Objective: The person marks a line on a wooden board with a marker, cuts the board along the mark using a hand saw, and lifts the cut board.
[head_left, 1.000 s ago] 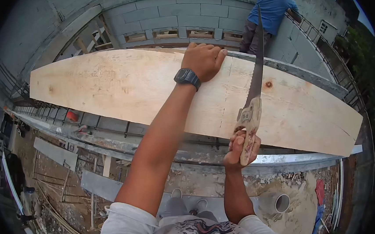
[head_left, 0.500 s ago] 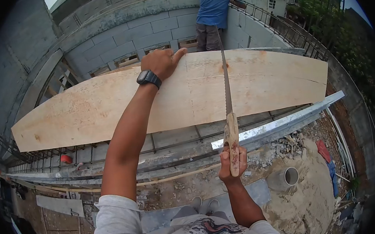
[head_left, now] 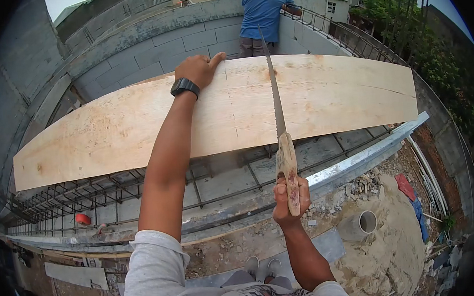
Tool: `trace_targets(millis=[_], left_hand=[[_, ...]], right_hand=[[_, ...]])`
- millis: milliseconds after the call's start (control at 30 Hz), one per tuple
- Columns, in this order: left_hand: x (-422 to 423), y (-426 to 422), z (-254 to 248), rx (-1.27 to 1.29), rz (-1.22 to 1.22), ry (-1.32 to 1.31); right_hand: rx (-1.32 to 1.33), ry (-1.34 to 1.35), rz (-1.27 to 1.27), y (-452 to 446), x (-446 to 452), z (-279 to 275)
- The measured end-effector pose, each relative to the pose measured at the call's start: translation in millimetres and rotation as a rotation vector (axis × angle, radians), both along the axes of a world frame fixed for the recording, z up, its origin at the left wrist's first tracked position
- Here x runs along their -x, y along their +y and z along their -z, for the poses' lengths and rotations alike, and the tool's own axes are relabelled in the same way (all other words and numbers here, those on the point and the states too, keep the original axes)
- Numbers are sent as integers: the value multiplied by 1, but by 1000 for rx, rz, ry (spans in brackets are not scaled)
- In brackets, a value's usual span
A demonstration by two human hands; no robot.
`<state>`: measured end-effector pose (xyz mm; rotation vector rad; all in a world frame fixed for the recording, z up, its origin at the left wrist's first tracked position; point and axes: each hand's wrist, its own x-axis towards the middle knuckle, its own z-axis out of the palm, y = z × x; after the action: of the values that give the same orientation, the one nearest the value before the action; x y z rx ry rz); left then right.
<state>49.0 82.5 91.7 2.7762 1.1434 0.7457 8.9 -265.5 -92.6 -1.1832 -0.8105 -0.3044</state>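
Observation:
A long pale plywood board (head_left: 107, 125) lies across the view over a rebar frame. My left hand (head_left: 200, 70), with a black watch on its wrist, grips the board's far edge, its thumb pointing right along that edge. My right hand (head_left: 291, 199) is closed around the worn wooden handle of a handsaw (head_left: 277, 97). The saw's blade points away from me over the board, to the right of a dashed line marked across the wood. Whether the teeth touch the wood I cannot tell.
A person in a blue shirt (head_left: 260, 12) leans at the far block wall (head_left: 151, 52). Rebar (head_left: 195, 187) and a metal beam (head_left: 360, 160) run along the near side. Below are sand (head_left: 390, 258), rubble and a concrete pipe (head_left: 367, 222).
The view has turned, so the board lies more level and the person appears further left. The saw blade, seen broadside earlier, now shows more edge-on. Both hands keep their holds.

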Motion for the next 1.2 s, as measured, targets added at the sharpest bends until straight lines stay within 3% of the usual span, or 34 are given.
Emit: trace_targets(millis=[33,67,300,600,867,1000,1200], left_hand=[[-2,3,4,18,-6,19],[-4,6,7,25,-15,26],[-3,10,14,-25,19,-87],[2,15,18,-104,156,-103],[3,11,9,-56,121,35],[4,16,12,-101,156,55],[3,20,15,-100,209,12]], right_hand=[[7,-25,35,8,1,-2],[-53,127,-80,18,2,16],[7,191,-84,50,29,7],[28,21,-5,65,33,5],[-119,279,-173,73,44,4],[19,108,-97,71,37,10],[1,109,-53,67,45,31]])
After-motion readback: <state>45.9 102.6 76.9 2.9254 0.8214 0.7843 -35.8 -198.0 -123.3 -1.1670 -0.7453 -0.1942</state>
